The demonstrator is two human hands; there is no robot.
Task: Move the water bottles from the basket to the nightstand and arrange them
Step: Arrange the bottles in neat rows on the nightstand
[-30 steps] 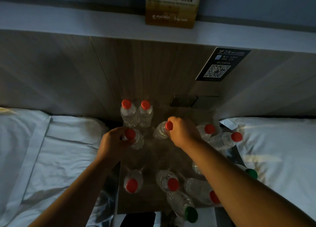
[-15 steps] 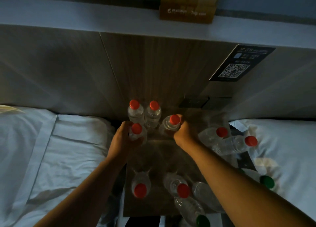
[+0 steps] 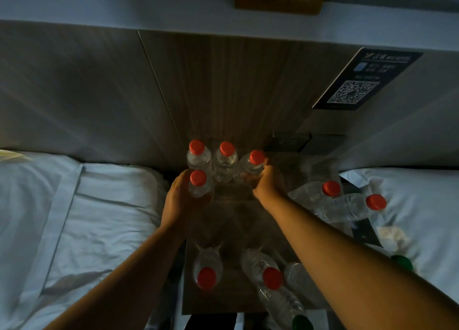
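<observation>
Red-capped water bottles form a back row on the desk [image 3: 238,220], with two free bottles [image 3: 224,160] upright against the wall panel [image 3: 223,86]. The right hand [image 3: 269,183] is clamped on a third bottle [image 3: 249,166], leaning slightly, at the row's right end. The left hand [image 3: 182,198] wraps a fourth bottle [image 3: 200,186], upright, just in front of the row's left end. Nearer the right hand, lying bottles [image 3: 345,208] rest on their sides — seemingly in the basket, its rim lost in the dimness.
</observation>
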